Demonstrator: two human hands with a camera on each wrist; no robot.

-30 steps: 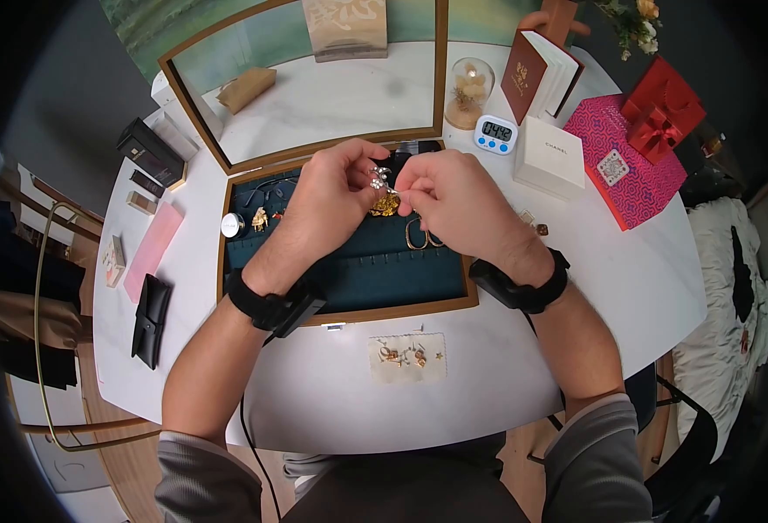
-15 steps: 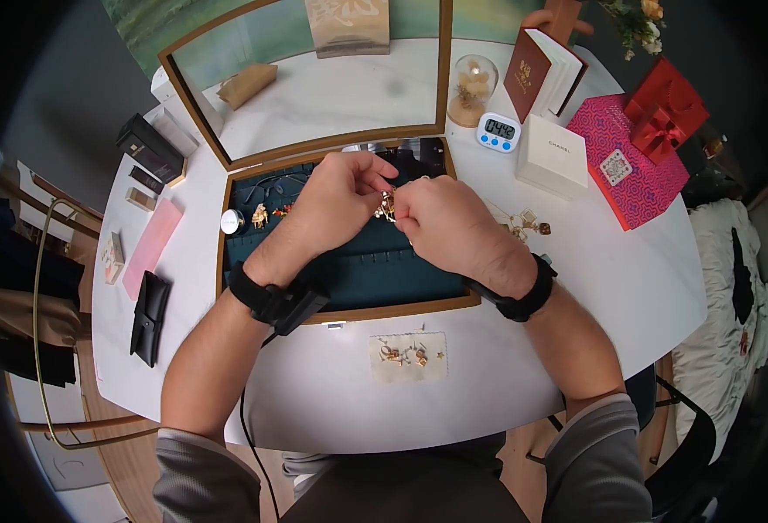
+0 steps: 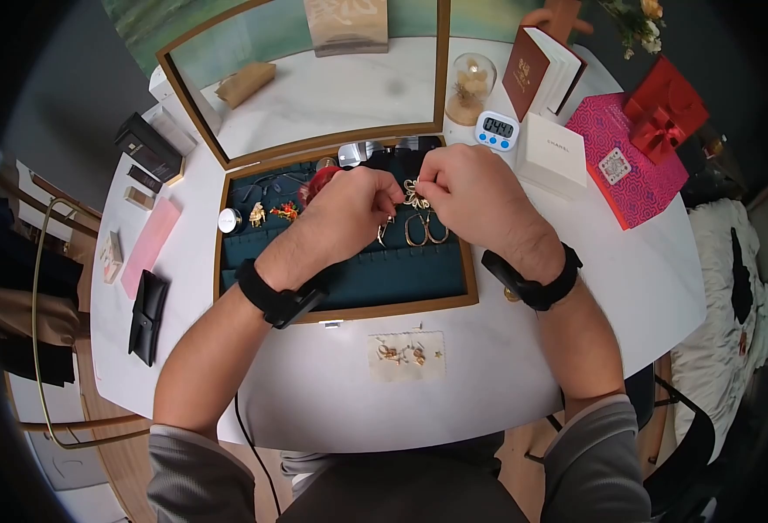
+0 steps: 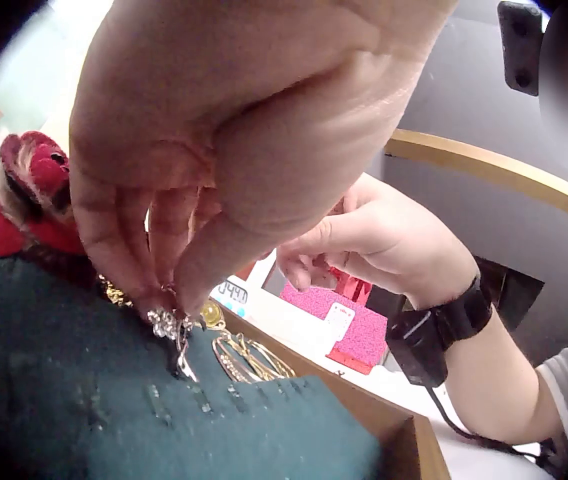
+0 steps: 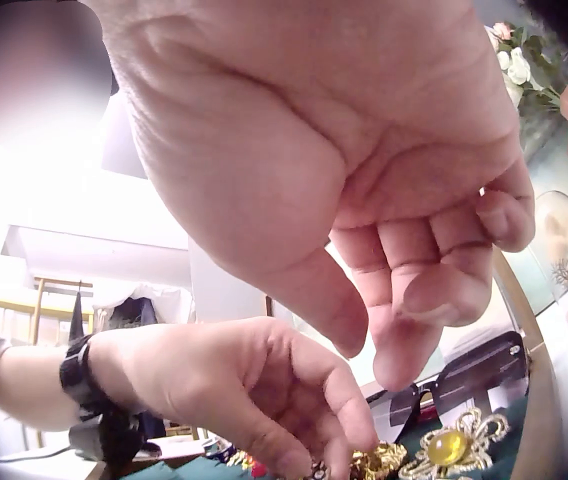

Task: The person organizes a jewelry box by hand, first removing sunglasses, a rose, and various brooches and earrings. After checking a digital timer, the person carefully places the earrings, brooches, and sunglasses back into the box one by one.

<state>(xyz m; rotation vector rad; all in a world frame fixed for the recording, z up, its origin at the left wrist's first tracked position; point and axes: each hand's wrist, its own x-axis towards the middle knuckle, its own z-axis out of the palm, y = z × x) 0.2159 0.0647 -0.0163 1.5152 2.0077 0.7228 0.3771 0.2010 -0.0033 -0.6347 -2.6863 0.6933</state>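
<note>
My left hand [image 3: 342, 209] pinches a small silver jewellery piece [image 4: 167, 325] with sparkling stones, low over the dark teal lining of the jewellery case [image 3: 349, 307]. A slim silver part dangles from it below the fingertips. My right hand [image 3: 481, 199] hovers over the case's right side, its thumb and forefinger parted with nothing between them. Under it lies a looped gold brooch [image 5: 449, 450] with a yellow stone. Large gold hoops [image 3: 418, 231] lie just in front. A gold ornament [image 5: 379, 462] is partly hidden behind the left fingers.
The case's glass lid [image 3: 336, 87] stands raised. Left in the tray are figurine-like gold jewels [image 3: 257, 213] and a red furry thing [image 4: 26, 195]. Sunglasses [image 5: 464, 380] lie at the back. A cloth with earrings [image 3: 407, 356] lies in front; a timer [image 3: 496, 131] and white box [image 3: 551, 152] stand right.
The hands, earlier together around the silver piece, have parted. My right hand has moved right, uncovering the brooch and hoops; the left keeps the silver piece, now lower.
</note>
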